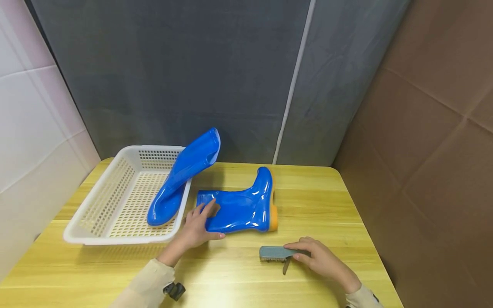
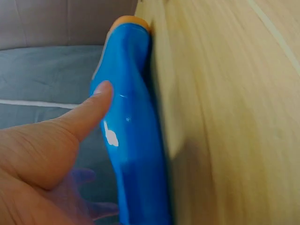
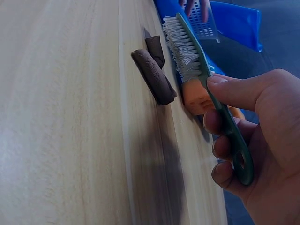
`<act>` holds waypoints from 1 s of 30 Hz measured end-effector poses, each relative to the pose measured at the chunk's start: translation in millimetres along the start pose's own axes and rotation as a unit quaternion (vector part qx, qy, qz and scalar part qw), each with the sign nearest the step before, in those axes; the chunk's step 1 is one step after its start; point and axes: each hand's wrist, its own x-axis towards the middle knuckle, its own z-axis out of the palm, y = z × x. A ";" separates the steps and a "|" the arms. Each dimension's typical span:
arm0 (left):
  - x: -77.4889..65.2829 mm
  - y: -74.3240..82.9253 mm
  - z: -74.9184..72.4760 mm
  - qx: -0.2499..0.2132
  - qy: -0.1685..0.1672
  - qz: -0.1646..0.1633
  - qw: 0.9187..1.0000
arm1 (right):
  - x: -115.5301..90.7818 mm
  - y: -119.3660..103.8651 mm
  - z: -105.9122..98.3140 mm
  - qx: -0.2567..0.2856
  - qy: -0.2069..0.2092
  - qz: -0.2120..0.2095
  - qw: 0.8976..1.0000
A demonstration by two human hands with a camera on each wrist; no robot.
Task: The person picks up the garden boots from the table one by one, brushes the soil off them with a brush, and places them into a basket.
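Note:
A blue rain boot with an orange sole lies on its side on the wooden table. My left hand rests with spread fingers at the boot's shaft, where a brownish patch shows beside the fingers. In the left wrist view the thumb lies straight against the blue surface. My right hand grips the green handle of a scrub brush, its pale bristles facing down. Under the brush, brown rolled pieces lie on the table.
A white plastic basket with slotted walls stands on the left of the table. Another blue boot leans in it, its shaft sticking out over the right rim. A dark grey wall rises behind the table, with brown cloth at the right.

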 end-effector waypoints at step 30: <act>12.9 -10.0 5.7 -0.080 0.091 -0.063 0.991 | 2.5 0.1 -0.7 0.008 -0.003 -0.003 1.000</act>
